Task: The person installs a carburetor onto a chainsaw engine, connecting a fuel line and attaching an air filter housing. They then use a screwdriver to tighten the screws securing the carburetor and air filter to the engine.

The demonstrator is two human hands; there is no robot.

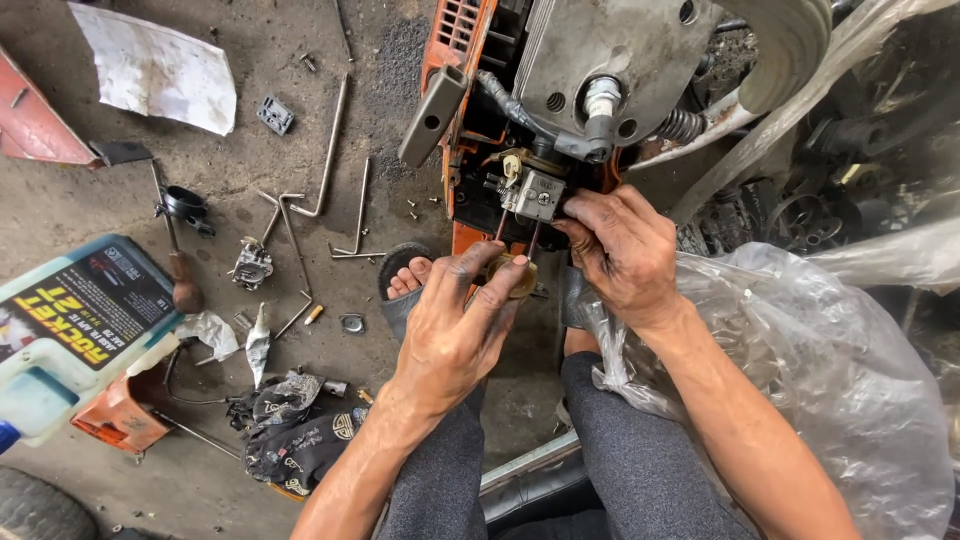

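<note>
Oily concrete floor [250,180]; left hand [455,320] fingers pinch brass part [518,276]; right hand [622,250] fingers grip carburetor [538,194].

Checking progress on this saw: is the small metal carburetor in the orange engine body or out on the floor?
In: the carburetor sits in the orange engine body, right hand touching it.

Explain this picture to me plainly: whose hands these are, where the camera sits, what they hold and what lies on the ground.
The camera sits on a person's head and looks down at their own two hands and knees. The left hand pinches a small yellowish part. The right hand touches a small grey metal block mounted on an orange and grey engine, partly taken apart. On the concrete floor lie bent hex keys, loose screws, a dark rag and a plastic oil jug. A clear plastic bag lies by the right arm.
</note>
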